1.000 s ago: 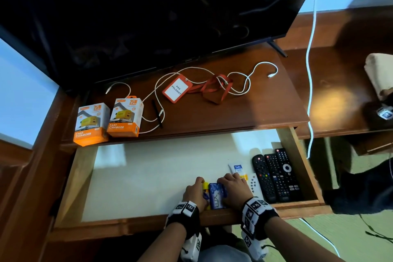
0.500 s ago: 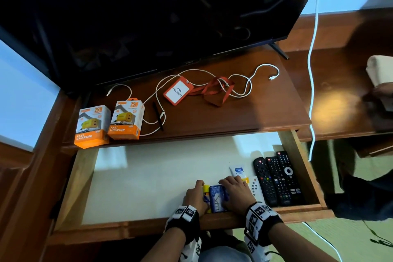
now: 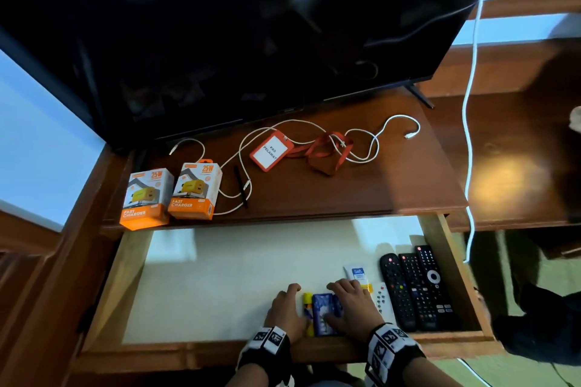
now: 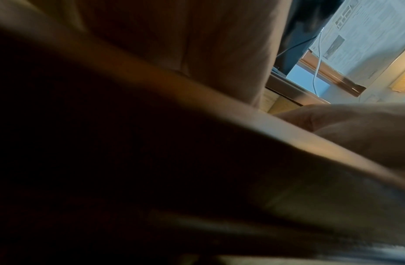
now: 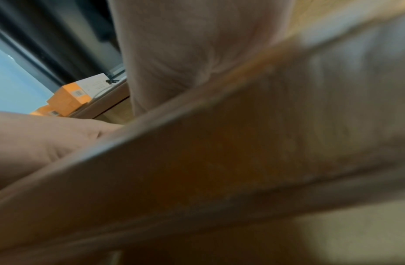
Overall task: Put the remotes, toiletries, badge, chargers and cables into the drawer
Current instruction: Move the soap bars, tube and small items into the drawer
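Both hands are low in the open drawer (image 3: 132, 280), near its front edge. My left hand (image 3: 284, 308) lies on the drawer floor, touching a yellow tube (image 3: 307, 308). My right hand (image 3: 352, 305) rests flat over a blue toiletry pack (image 3: 323, 308) and partly covers a white tube (image 3: 356, 273). To the right lie a white remote (image 3: 383, 300) and three black remotes (image 3: 415, 289). On the desk are two orange charger boxes (image 3: 171, 195), a red badge (image 3: 271, 151) with its lanyard, and white cables (image 3: 367, 148). The wrist views are blurred by the drawer front.
A large TV (image 3: 220, 34) stands over the back of the desk (image 3: 345, 192). A white cord (image 3: 470, 135) hangs down at the right, past the drawer's right wall. A black pen (image 3: 240, 185) lies beside the chargers. The drawer's left half is bare white.
Both hands stay on the toiletries at the drawer's front. Only the head view has shifted a little.
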